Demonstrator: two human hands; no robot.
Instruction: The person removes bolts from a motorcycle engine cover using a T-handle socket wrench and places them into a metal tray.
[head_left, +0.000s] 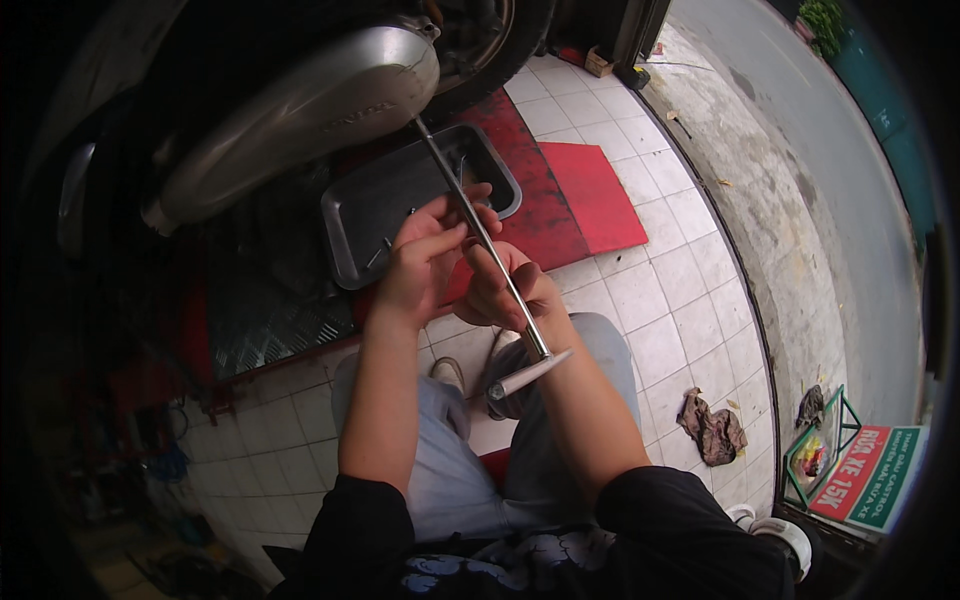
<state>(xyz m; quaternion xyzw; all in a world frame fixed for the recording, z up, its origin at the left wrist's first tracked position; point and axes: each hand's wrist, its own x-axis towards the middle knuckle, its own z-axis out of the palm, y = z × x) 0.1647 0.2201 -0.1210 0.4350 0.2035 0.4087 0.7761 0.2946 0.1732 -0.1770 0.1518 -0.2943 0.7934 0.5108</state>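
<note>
A chrome T-handle wrench (482, 232) slants from the lower edge of a motorbike's silver engine cover (330, 95) down toward my knees. Its far tip meets the cover's edge; the exact contact is too small to make out. My left hand (425, 255) has its fingers curled loosely round the middle of the shaft, thumb along the near side. Closer to the crossbar, my right hand (505, 288) is closed round the same shaft. Below the cover lies a dark metal tray (375, 195) with a few small bolt-like pieces in it.
The tray stands on a red platform (525, 165) with a red flap (595, 200) beside it. The bike's wheel (525, 45) is above. A crumpled dark rag (712, 428) lies on the white tiles, right. Beyond the tiles' edge stands a red-and-green sign (868, 475).
</note>
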